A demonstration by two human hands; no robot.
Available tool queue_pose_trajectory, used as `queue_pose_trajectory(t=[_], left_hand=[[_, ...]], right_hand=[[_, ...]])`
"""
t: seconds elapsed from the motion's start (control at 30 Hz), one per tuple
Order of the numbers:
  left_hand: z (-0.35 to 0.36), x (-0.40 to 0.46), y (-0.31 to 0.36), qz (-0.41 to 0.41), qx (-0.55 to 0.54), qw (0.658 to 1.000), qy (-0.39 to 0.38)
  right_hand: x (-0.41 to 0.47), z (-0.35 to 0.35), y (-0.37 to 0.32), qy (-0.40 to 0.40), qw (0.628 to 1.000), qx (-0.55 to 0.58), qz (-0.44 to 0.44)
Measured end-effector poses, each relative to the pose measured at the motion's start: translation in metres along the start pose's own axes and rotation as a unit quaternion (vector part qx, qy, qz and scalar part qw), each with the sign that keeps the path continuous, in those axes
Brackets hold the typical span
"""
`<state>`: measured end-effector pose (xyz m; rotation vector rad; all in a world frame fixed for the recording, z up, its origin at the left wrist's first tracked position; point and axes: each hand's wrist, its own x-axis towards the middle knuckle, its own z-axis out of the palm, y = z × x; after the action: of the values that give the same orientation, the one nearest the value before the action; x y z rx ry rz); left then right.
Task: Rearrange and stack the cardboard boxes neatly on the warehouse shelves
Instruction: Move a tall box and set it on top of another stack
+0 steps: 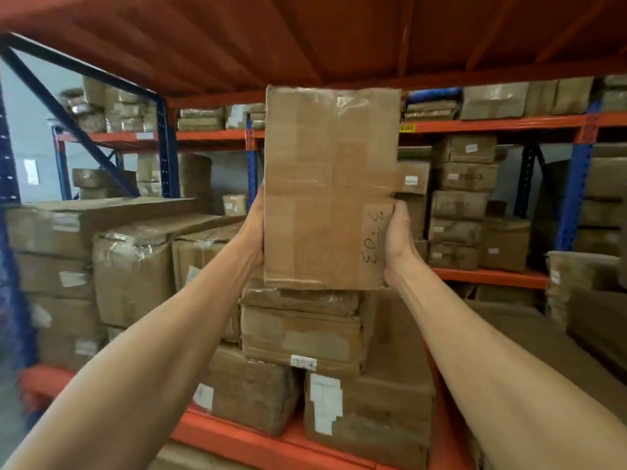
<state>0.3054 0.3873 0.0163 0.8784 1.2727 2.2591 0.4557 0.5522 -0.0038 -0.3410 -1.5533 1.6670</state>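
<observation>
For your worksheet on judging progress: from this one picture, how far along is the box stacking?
Done: a short stack of taped boxes already sits on the orange shelf. In hand: the left hand and right hand grip a tall box by its sides, held above that stack. Left: setting it down, and the uneven boxes on the left look unsorted.

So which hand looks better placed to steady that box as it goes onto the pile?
Probably the right hand: its grip wraps the box at the lower edge, nearer the stack. The left hand presses flat on the opposite side.
</observation>
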Motion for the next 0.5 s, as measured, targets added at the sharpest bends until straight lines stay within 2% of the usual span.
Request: queue_pose_trajectory(t=[0.1,0.23,0.37,0.43,0.5], left_hand=[[-0.007,0.002,0.012,0.008,0.038,0.999,0.009],[-0.011,0.009,0.029,0.039,0.033,0.998,0.027],[-0.028,0.007,0.026,0.065,0.057,0.988,0.128],[-0.028,0.001,0.026,0.083,0.093,0.974,0.19],[-0.013,-0.009,0.027,0.136,0.135,0.947,0.257]], right_hand=[[0.006,0.017,0.005,0.012,1.0,-0.016,0.0],[-0.001,0.044,0.012,0.034,0.999,-0.036,0.003],[-0.006,0.061,0.012,0.047,0.996,-0.073,0.023],[-0.006,0.056,0.012,0.02,0.997,-0.068,0.031],[-0.006,0.045,0.013,-0.026,0.998,-0.053,0.021]])
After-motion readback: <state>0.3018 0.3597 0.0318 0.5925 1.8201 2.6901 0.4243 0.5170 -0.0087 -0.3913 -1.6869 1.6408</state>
